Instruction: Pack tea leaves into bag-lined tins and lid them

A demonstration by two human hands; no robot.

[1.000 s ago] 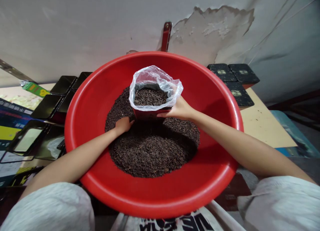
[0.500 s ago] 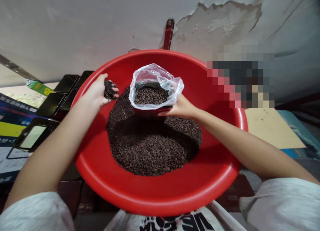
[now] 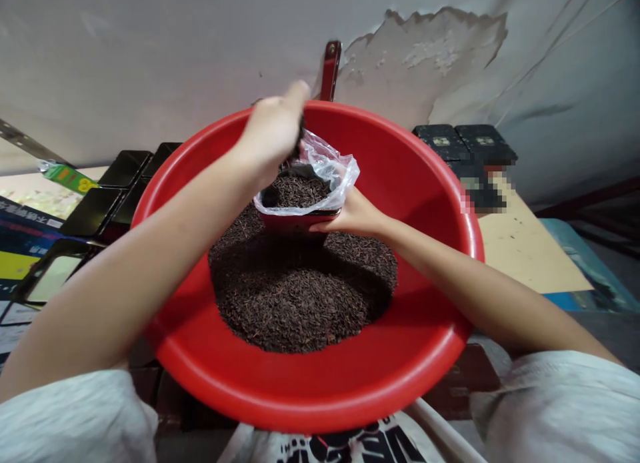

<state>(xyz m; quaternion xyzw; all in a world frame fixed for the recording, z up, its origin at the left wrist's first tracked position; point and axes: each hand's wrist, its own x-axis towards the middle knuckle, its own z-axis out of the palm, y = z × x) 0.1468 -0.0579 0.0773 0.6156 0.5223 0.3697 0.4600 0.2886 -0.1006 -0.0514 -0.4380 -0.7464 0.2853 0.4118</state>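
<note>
A large red basin [image 3: 320, 389] in front of me holds a heap of dark loose tea leaves [image 3: 300, 289]. At the back of the heap stands a red container lined with a clear plastic bag [image 3: 330, 173], filled with the same leaves. My right hand [image 3: 353, 216] grips the container's near right side. My left hand [image 3: 273, 129] hovers over the bag's opening, fingers curled round a handful of tea leaves, some dark bits showing under the fingers.
Black tins [image 3: 107, 199] stand open to the left of the basin, beside printed boxes [image 3: 20, 239]. More black tins with lids [image 3: 463, 143] sit at the back right on a tan tabletop [image 3: 530, 256]. A red handle [image 3: 331, 69] leans on the peeling wall.
My left hand went from the heap, lifted a handful of leaves at the left, and has now moved right over the bag's mouth. My right hand stayed on the container.
</note>
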